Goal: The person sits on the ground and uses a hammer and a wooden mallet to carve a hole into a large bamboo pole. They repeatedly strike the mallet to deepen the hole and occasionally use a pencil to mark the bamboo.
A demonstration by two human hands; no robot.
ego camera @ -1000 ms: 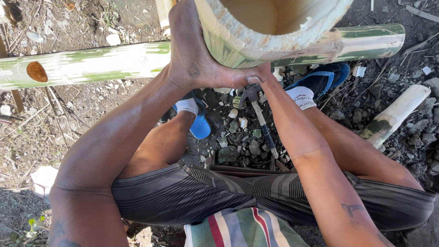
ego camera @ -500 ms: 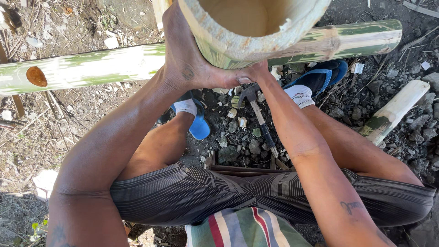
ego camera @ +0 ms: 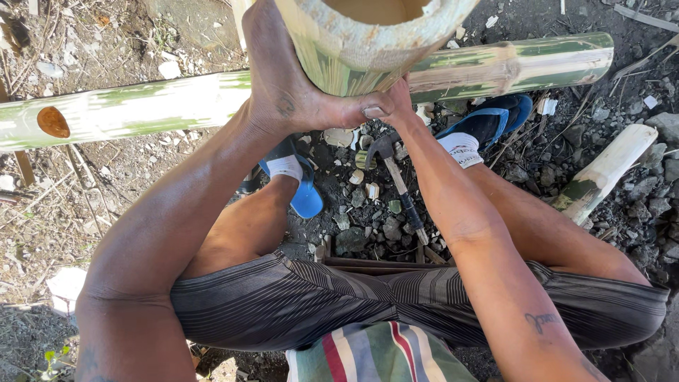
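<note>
A thick bamboo tube is being held upright, its hollow open end turned up toward the camera, at the top of the view and above the ground between the person's feet. It is being gripped by the left hand, whose grip is wrapped around the tube's left wall with the thumb pressed across its near side, seemingly so that the tube is kept from tipping or rolling. The right hand is mostly hidden beneath the tube; whether its grip is being closed on the wall or only propped against it cannot be told. Just below the tube, a hammer is lying on the ground among stone chips, within easy reach. A long bamboo pole is lying across the ground behind the tube, and a short cut piece is resting toward the right edge. Blue sandals are being worn over white socks.
</note>
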